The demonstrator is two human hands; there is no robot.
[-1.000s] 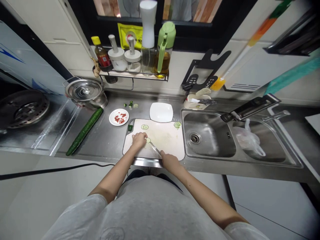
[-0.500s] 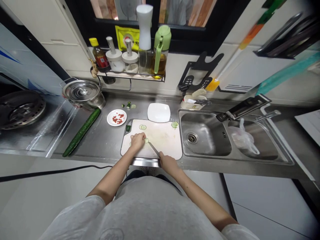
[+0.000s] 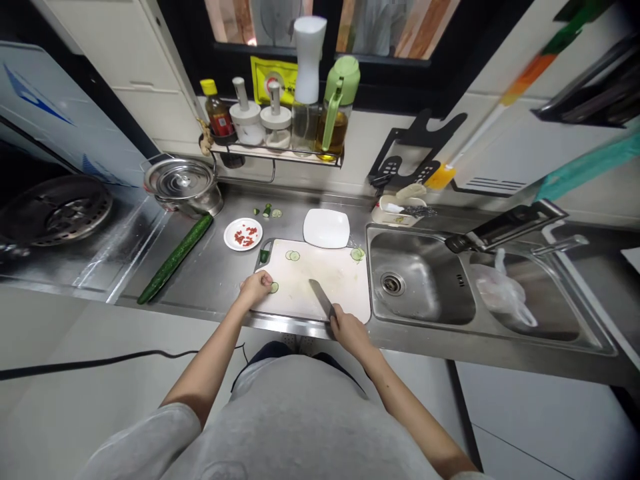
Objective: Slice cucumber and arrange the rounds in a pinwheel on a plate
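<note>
My right hand (image 3: 350, 330) grips a kitchen knife (image 3: 321, 297) by the handle. The blade points up and left over the white cutting board (image 3: 320, 305), apart from any slice. My left hand (image 3: 256, 289) is at the board's left edge with its fingers curled together; what they hold, if anything, is hidden. Beside its fingertips is a round cucumber slice (image 3: 275, 287). More thin cucumber slices (image 3: 293, 255) lie near the board's upper left, and a small pile of slices (image 3: 357, 254) sits at its upper right corner. A dark green cucumber piece (image 3: 264, 256) shows by the board's handle slot.
A whole cucumber (image 3: 176, 259) lies left on the steel counter. Behind the board are a small plate of chopped red bits (image 3: 243, 225), cucumber scraps (image 3: 267, 211) and a white square dish (image 3: 327, 219). The sink (image 3: 425, 280) adjoins on the right. A lidded pot (image 3: 183, 183) stands back left.
My left hand has moved left from the board's middle. The slice that lay by the knife tip is gone from there. The knife has swung away from my left hand, its blade now clear.
</note>
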